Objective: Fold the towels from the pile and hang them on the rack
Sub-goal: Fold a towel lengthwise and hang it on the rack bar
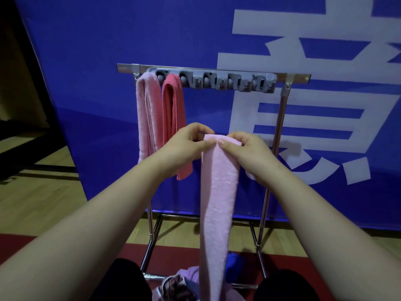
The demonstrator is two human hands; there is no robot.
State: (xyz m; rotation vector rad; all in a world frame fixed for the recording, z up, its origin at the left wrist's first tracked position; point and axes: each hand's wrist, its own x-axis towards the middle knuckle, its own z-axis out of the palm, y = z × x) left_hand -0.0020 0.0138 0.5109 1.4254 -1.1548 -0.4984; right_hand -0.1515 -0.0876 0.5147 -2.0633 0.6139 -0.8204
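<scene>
At the far left lies wooden floor (32,205), with a red floor band (13,246) nearer the person. A blue banner (108,40) stands behind a metal rack (280,118), whose top rail carries a grey holder strip (217,82) showing five clamp slots. Two towels hang at the strip's left end: a pale pink hung towel (146,114) outermost, and just beside it on the right a coral hung towel (173,118), both folded into narrow lengths. In front of them the left hand (186,142) pinches the top left corner of a third towel, the pale pink folded towel (217,203), its grip closed on the cloth between thumb and fingers. The right hand (247,153) pinches the top right corner in the same way, thumb on the near face. This towel hangs down from both hands as one long strip, below the level of the holder strip and apart from it. At the bottom, between the person's black-clad knees (125,279), lies the pile (178,285) of crumpled cloths, including a blue cloth (233,260); their number cannot be told. To the right, large white characters (303,61) cover the banner.
</scene>
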